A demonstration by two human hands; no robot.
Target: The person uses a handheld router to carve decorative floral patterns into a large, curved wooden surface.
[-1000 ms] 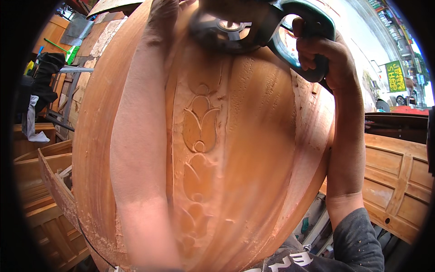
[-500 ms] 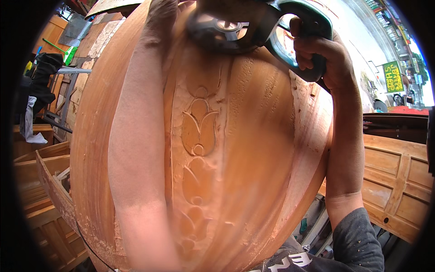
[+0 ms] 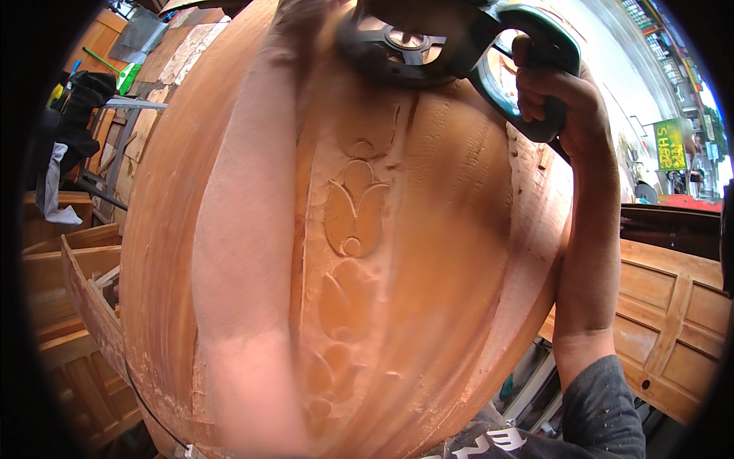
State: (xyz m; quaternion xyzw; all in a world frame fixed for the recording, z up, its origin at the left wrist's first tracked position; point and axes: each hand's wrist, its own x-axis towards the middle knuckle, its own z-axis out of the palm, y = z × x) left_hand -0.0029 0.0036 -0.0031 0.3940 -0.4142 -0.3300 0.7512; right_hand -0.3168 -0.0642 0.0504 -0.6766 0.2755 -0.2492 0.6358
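My right hand [image 3: 562, 96] is closed round the loop handle of a dark teal router [image 3: 405, 73], whose round base with an open, spoked middle sits at the far end of a large wooden panel [image 3: 451, 199]. The panel carries a carved band of tulip shapes [image 3: 355, 206] running toward me, with rough tool marks to the right of it. My left forearm [image 3: 245, 252] reaches across the panel. At the top edge my left hand [image 3: 304, 17] is dark and blurred beside the router; its fingers cannot be made out.
Panelled wooden doors [image 3: 677, 314] lie low at the right. On the left are wooden drawer-like pieces [image 3: 73, 306], a dark cloth bag [image 3: 84, 115] and a green broom [image 3: 126, 78]. A black cord [image 3: 149, 409] runs along the panel's lower left edge. A yellow-green sign [image 3: 670, 145] stands beyond.
The panel and most of the scene have shifted slightly right in view. The router stays in my right hand at the far end, and my left forearm still lies across the panel.
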